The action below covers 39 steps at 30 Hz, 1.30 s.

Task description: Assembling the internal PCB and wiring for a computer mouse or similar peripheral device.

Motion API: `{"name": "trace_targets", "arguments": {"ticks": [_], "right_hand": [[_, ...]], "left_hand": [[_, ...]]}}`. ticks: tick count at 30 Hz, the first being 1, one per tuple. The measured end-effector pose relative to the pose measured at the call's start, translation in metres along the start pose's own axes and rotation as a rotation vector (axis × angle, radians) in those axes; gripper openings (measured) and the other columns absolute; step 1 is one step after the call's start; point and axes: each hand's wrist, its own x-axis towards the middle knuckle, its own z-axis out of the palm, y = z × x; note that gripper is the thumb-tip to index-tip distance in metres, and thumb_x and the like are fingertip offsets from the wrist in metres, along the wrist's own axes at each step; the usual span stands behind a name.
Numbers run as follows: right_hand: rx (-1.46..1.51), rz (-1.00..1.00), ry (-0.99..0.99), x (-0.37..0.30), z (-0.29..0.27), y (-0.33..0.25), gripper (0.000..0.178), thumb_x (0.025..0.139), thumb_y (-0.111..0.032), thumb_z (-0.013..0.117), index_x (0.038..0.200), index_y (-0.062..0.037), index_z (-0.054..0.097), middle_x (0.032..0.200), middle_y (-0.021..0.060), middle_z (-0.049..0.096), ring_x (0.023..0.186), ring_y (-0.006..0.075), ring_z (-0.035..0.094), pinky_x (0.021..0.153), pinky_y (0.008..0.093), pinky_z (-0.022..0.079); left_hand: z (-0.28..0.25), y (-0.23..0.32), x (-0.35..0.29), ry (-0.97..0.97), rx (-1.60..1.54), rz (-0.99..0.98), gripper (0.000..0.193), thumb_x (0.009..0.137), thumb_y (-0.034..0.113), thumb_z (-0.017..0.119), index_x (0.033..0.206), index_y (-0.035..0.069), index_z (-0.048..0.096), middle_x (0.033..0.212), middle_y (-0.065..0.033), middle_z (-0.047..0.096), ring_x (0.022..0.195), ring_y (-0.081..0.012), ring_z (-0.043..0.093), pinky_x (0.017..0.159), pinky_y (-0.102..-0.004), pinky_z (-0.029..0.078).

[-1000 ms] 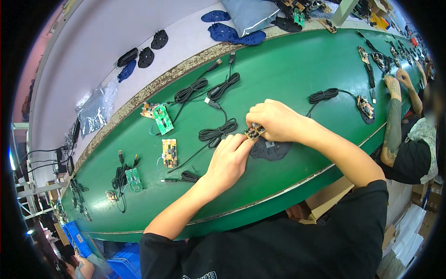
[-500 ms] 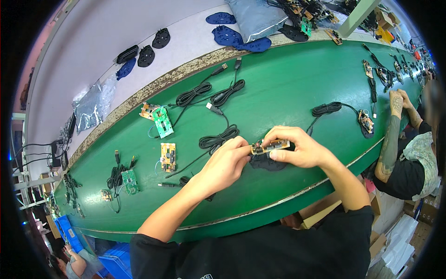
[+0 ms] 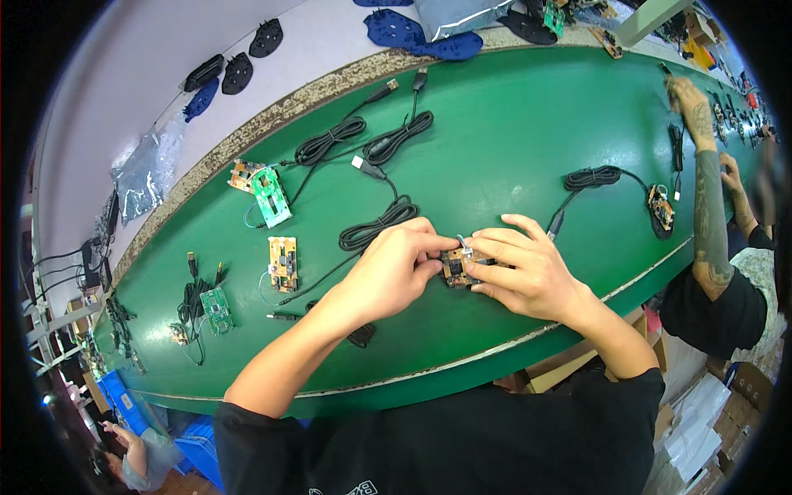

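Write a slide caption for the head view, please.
Left hand and right hand meet at a brown circuit board over a green worktop.

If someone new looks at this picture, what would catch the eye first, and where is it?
Probably the bright green tabletop sweeping across the view, with the left hand and right hand meeting at a tan circuit board just right of centre. Next come the coiled black cables left of and beyond it, and the dark blue plastic shells at the top edge.

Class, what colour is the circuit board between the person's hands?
The circuit board is tan-brown; it shows in the head view.
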Motion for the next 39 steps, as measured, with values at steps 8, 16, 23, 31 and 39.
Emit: {"name": "trace_targets", "arguments": {"ticks": [8, 16, 23, 31, 39], "right_hand": [[-0.228, 0.137, -0.027, -0.015, 0.006, -0.018, 0.032, 0.085, -0.022, 0.074, 0.116, -0.0110, 0.071, 0.137, 0.0090, 0.063, 0.130, 0.0272, 0.057, 0.110, 0.0574, 0.038], [-0.112, 0.275, -0.117, -0.021, -0.024, -0.001, 0.040, 0.090, -0.017, 0.070, 0.128, -0.0076, 0.064, 0.150, 0.0140, 0.051, 0.138, 0.0313, 0.049, 0.114, 0.0575, 0.034], [-0.348, 0.321, -0.135, -0.019, -0.014, -0.020, 0.044, 0.083, -0.010, 0.069, 0.126, -0.0056, 0.065, 0.140, 0.0122, 0.059, 0.131, 0.0296, 0.055, 0.111, 0.0559, 0.038], [-0.017, 0.420, -0.029, -0.009, -0.036, 0.003, 0.026, 0.081, -0.016, 0.073, 0.105, -0.0076, 0.077, 0.125, 0.0077, 0.064, 0.118, 0.0266, 0.056, 0.099, 0.0411, 0.038], [0.038, 0.562, -0.131, 0.000, -0.038, 0.011, 0.024, 0.077, -0.018, 0.074, 0.100, -0.0105, 0.076, 0.122, 0.0048, 0.062, 0.118, 0.0247, 0.054, 0.096, 0.0409, 0.036]], "left_hand": [[0.011, 0.016, -0.013, 0.091, 0.178, 0.205, 0.044, 0.084, 0.013, 0.078, 0.125, 0.001, 0.067, 0.106, -0.0127, 0.062, 0.088, -0.0263, 0.063, 0.076, -0.0359, 0.053], [0.031, 0.034, -0.015, 0.163, 0.481, 0.182, 0.040, 0.078, 0.010, 0.080, 0.114, -0.003, 0.066, 0.106, -0.0129, 0.059, 0.097, -0.0311, 0.058, 0.082, -0.0405, 0.049], [0.039, 0.033, -0.008, 0.234, 0.454, 0.165, 0.038, 0.076, 0.005, 0.080, 0.111, -0.003, 0.066, 0.102, -0.0137, 0.058, 0.094, -0.0324, 0.056, 0.081, -0.0417, 0.047], [0.044, 0.041, -0.003, 0.217, 0.533, 0.140, 0.037, 0.076, 0.007, 0.080, 0.110, -0.002, 0.069, 0.098, -0.0116, 0.057, 0.092, -0.0300, 0.057, 0.078, -0.0409, 0.046], [0.048, 0.040, 0.000, 0.216, 0.468, 0.166, 0.037, 0.077, 0.007, 0.080, 0.110, -0.003, 0.069, 0.098, -0.0113, 0.057, 0.091, -0.0301, 0.057, 0.079, -0.0407, 0.046]]}}
